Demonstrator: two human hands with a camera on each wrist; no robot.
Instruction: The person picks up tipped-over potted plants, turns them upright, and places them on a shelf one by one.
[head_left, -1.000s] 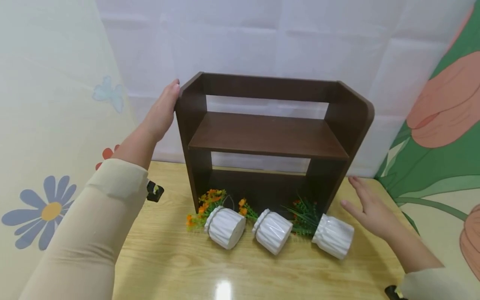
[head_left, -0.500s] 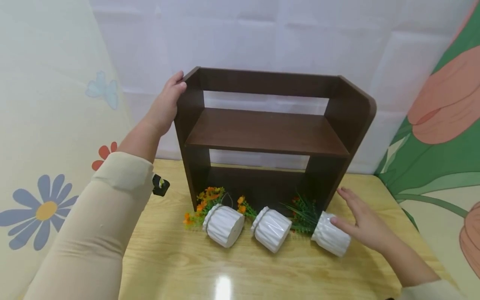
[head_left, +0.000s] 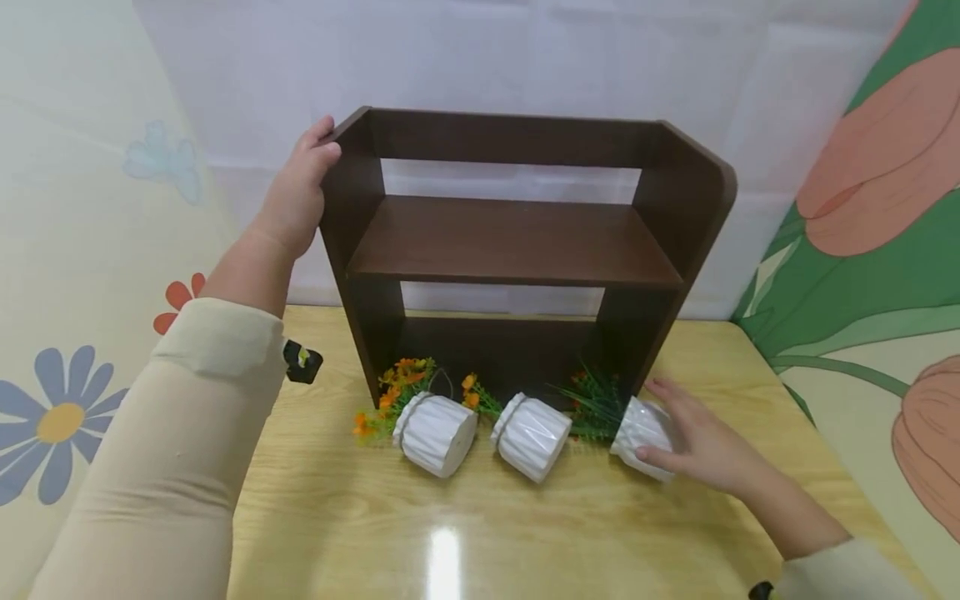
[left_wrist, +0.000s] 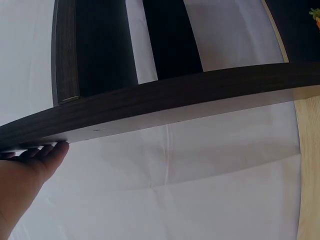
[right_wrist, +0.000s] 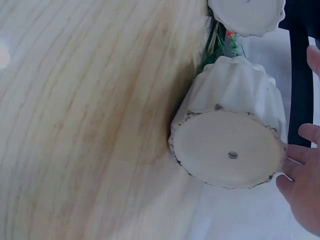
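In the head view my left hand [head_left: 296, 196] rests against the upper outer side of a dark brown two-tier wooden shelf [head_left: 517, 242]; its fingertips touch the panel. The left wrist view shows its fingers against the outside of the shelf's side panel [left_wrist: 165, 102]. My right hand [head_left: 708, 446] reaches over the rightmost white ribbed flowerpot [head_left: 641, 437], thumb and fingers spread and partly covering it. In the right wrist view the fingers are right at the side of this flowerpot [right_wrist: 227, 145], whose base faces the camera. The pot lies tipped over, greenery [head_left: 596, 404] toward the shelf.
Two more white flowerpots lie on their sides, one in the middle [head_left: 531, 437] and one at left [head_left: 435, 435], with orange flowers [head_left: 401, 387] at the shelf's lower front. A wood-grain table [head_left: 360, 533] carries everything. A white cloth [head_left: 480, 50] hangs behind.
My right hand has moved left from beside the rightmost flowerpot to over it. My left hand has shifted to the front edge of the shelf's side. The head view has shifted slightly.
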